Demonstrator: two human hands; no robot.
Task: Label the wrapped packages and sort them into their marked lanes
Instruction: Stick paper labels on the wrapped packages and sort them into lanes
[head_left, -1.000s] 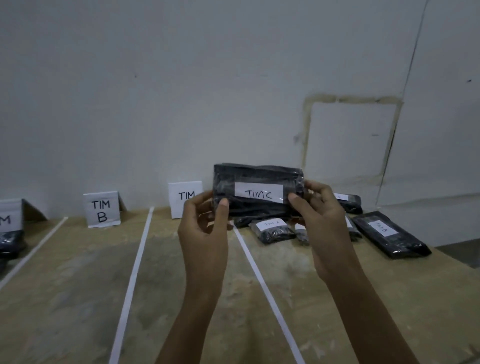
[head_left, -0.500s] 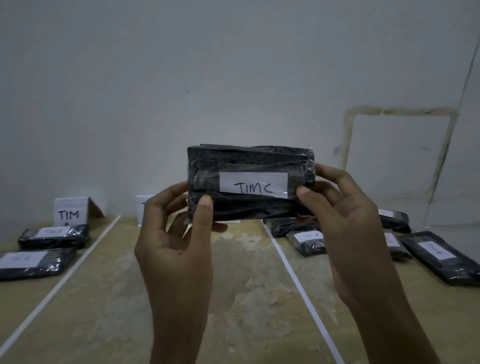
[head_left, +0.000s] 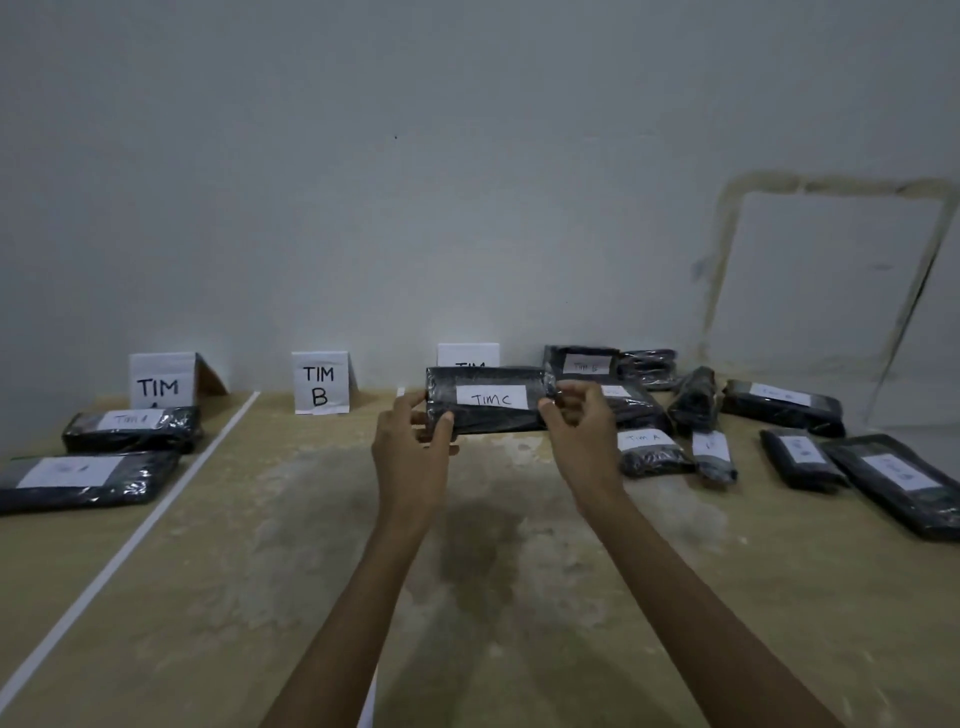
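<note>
- "TIMC" on white label (head_left: 492, 399) of held package (head_left: 493, 422), centre of frame.
- "TIM B" on folded card (head_left: 319, 383), left of centre.
- "TIM", lower letter hidden, on left card (head_left: 158, 382).
- "Tim A" on small package (head_left: 645, 439), right of centre.

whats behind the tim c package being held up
A white sign card stands behind the TIM C package. Only its top and the tips of "TIM" show; the package covers its lane letter.

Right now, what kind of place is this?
Probably a makeshift parcel-sorting bench: a plywood table split by white tape lines, folded paper signs such as TIM B, and black wrapped packages bearing handwritten labels.
</note>
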